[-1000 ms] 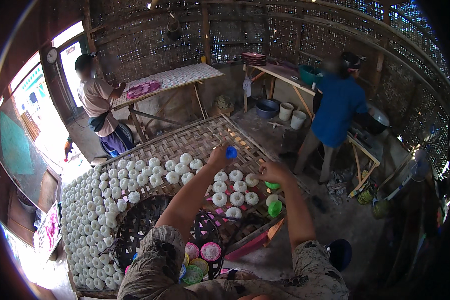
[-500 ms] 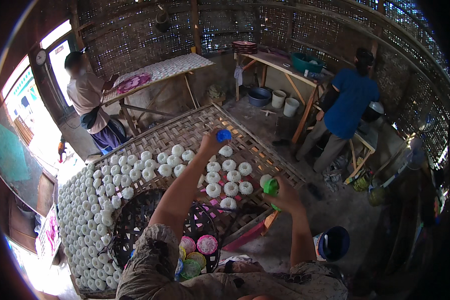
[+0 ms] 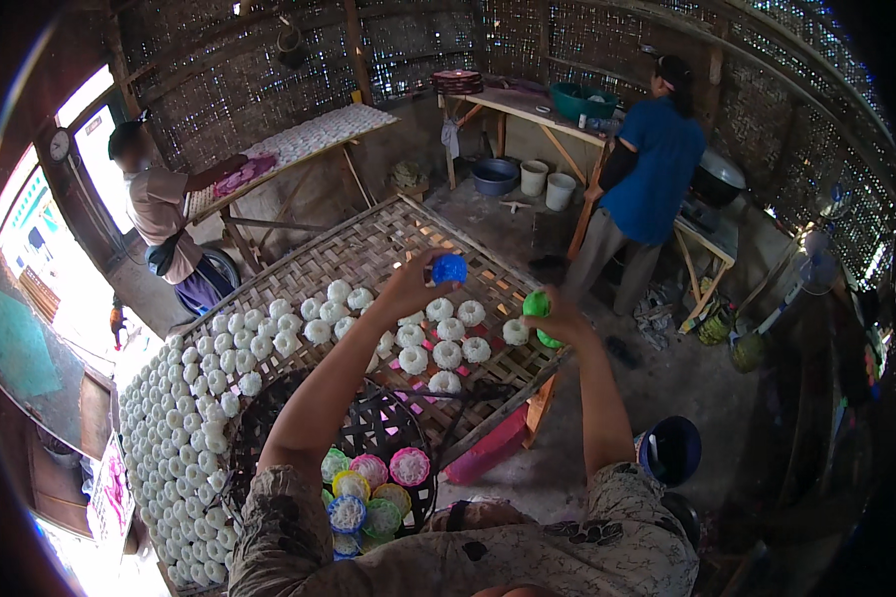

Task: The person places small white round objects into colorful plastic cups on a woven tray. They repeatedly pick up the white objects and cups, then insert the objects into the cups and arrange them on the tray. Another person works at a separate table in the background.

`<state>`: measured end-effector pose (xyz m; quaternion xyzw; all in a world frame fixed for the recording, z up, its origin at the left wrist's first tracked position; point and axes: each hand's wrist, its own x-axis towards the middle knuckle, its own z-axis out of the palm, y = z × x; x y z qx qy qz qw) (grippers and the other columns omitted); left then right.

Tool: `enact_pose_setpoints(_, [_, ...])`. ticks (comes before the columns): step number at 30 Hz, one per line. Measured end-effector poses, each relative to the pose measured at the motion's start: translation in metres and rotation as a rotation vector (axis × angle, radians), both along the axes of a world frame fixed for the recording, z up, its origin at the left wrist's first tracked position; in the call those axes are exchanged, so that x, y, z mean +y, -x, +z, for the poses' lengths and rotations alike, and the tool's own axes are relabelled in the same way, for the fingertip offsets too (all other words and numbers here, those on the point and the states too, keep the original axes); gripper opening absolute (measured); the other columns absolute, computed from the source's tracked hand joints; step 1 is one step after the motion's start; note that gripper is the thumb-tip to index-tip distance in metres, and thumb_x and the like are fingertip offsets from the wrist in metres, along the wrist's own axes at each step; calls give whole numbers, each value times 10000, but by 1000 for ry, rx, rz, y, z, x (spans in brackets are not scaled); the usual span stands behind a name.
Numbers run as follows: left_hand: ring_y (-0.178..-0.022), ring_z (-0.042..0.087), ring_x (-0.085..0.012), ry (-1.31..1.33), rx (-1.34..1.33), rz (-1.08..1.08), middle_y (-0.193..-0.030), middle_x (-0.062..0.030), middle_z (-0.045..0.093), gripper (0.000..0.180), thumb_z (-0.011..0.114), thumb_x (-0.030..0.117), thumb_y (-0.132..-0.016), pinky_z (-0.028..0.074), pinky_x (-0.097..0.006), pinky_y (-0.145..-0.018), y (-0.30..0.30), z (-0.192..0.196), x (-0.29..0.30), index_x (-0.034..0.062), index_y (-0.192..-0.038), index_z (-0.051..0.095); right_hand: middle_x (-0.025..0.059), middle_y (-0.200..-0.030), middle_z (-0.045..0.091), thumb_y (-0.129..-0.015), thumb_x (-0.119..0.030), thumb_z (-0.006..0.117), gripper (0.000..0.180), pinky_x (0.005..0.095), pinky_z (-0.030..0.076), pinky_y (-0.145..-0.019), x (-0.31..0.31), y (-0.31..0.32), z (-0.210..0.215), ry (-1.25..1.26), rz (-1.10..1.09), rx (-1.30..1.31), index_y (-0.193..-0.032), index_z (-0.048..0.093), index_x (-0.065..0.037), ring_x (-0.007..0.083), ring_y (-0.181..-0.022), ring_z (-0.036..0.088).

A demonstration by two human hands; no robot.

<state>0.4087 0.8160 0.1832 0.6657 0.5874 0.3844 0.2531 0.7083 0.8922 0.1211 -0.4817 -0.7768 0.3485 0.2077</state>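
A small blue plastic cup [image 3: 449, 269] is gripped in the fingers of my left hand [image 3: 408, 291], raised over the woven bamboo rack [image 3: 363, 249]. My right hand [image 3: 564, 323] is closed on a green plastic cup [image 3: 536, 303] near the rack's right edge. Just left of the green cup lies a single white ring-shaped piece [image 3: 515, 331]. Between my hands sits a cluster of similar white rings [image 3: 447, 354], shaggy in texture. Many more white rings [image 3: 184, 423] fill the rack's left side in close rows.
Close to my body, a black woven basket [image 3: 430, 423] holds several colourful cups with white filling [image 3: 348, 512]. A dark blue bucket [image 3: 670, 450] stands at right. One person [image 3: 164, 204] works at the far-left table; another in blue [image 3: 655, 169] stands by the right tables.
The white ring beside the green cup now rests apart from it on the rack. My view has shifted, showing more cups in the basket. The person in blue has turned leftward.
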Motion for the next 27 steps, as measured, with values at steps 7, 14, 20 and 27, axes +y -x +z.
enact_pose_setpoints(7, [-1061, 629, -278, -287, 161, -224, -1368, -170, 495, 672, 721, 210, -831, 512, -383, -896, -60, -6, -47, 89, -1407, 398, 151, -1219, 590, -933, -373, 531, 491, 467, 478, -948, -48, 29, -33, 1144, 438, 1644, -1297, 484, -48, 312, -1116, 584])
enact_pose_setpoints(14, [-1114, 570, -334, -54, 241, -350, -1442, -234, 396, 757, 706, 198, -811, 475, -404, -940, -88, -26, -53, 53, -1451, 329, 195, -1172, 602, -911, -499, 460, 562, 456, 521, -796, -81, 50, -59, 1465, 264, 1818, -1210, 546, -31, 357, -1093, 576])
enact_pose_setpoints(20, [-1101, 574, -324, 166, 364, -429, -1288, -171, 550, 566, 722, 254, -823, 441, -378, -988, -60, -10, -72, 79, -1319, 512, 245, -1175, 580, -905, -522, 524, 603, 511, 481, -856, -98, 20, -49, 1336, 33, 1829, -1236, 536, -18, 370, -1034, 580])
enact_pose_setpoints(27, [-1215, 483, -320, -67, 939, -594, -1309, -84, 544, 664, 791, 306, -698, 370, -488, -1026, -52, -59, -138, 113, -1282, 543, 245, -1216, 558, -909, -521, 524, 580, 503, 468, -868, -139, -26, -66, 1262, 170, 1845, -1293, 519, -87, 388, -1032, 576])
